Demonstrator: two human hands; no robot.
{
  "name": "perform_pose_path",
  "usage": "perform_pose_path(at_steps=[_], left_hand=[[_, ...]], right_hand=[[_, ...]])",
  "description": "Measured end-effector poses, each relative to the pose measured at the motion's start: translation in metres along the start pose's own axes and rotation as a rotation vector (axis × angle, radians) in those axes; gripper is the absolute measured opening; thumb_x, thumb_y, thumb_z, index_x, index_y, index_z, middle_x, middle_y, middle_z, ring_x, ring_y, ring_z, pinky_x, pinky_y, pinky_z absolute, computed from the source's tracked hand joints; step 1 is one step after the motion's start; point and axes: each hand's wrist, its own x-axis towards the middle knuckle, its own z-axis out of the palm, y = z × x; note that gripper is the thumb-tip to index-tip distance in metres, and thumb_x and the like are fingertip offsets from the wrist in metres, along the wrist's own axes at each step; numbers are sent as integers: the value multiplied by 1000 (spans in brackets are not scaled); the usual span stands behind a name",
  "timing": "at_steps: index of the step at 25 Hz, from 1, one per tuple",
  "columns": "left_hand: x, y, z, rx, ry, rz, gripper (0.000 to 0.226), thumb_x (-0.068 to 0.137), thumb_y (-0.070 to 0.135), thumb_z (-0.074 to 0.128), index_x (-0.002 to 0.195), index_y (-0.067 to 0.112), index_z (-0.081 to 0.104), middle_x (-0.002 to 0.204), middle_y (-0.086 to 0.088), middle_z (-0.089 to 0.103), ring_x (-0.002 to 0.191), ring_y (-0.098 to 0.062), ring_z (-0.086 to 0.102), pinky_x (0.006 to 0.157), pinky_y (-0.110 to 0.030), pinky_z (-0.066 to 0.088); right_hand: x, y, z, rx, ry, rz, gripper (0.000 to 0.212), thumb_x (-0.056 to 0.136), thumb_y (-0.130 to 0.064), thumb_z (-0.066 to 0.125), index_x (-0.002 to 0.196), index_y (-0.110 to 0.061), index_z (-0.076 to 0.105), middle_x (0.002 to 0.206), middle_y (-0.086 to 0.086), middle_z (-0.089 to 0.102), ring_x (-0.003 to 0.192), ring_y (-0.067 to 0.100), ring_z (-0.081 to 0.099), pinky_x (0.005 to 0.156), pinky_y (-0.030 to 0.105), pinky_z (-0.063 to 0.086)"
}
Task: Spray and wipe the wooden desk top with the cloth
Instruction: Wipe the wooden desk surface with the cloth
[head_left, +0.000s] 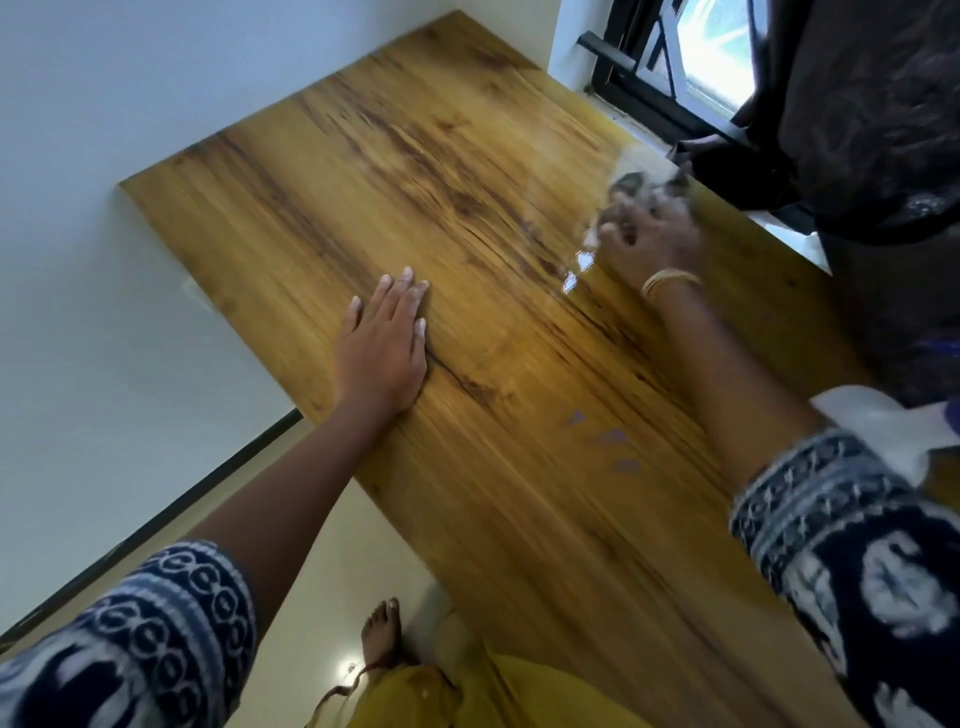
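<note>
The wooden desk top (363, 197) fills the middle of the view, its grain running away from me. My left hand (382, 343) lies flat on it with straight fingers, near the left edge. My right hand (652, 241), blurred by motion and wearing a gold bangle, is far out by the window. Its curled fingers grip a pale, greyish cloth (641, 184) against the desk surface. Small wet patches (576, 270) glint just beside that hand. A white object with a purple part (883, 423), possibly the spray bottle, sits at the right edge, partly hidden by my sleeve.
A dark curtain (857, 130) hangs over the black-framed window (696, 67) at the far right. White walls border the desk on the left and at the far end. Below the near edge are pale floor, my bare foot (382, 631) and yellow clothing.
</note>
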Motion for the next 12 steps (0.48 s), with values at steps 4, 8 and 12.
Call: perform_pose_path(at_steps=[4, 8, 12], left_hand=[[-1, 1, -2, 0, -2, 20, 48, 103, 29, 26, 150, 21, 30, 160, 0, 25, 149, -16, 16, 119, -44, 15], [0, 0, -3, 16, -10, 24, 48, 103, 26, 28, 151, 18, 30, 161, -3, 23, 149, -19, 15, 119, -45, 14], [-8, 3, -5, -17, -40, 63, 49, 103, 24, 30, 151, 15, 30, 161, -5, 23, 149, -20, 15, 120, -42, 13]], right_hand=[[-149, -67, 6, 1, -99, -528, 55, 90, -58, 45, 142, -41, 44, 154, 9, 36, 142, 35, 32, 110, 48, 33], [-270, -67, 5, 18, -267, -946, 54, 94, -59, 46, 145, -43, 40, 158, 5, 31, 147, 28, 25, 117, 43, 20], [-228, -1, -6, -12, -169, -764, 55, 90, -59, 47, 142, -41, 45, 155, 2, 37, 141, 27, 35, 112, 48, 35]])
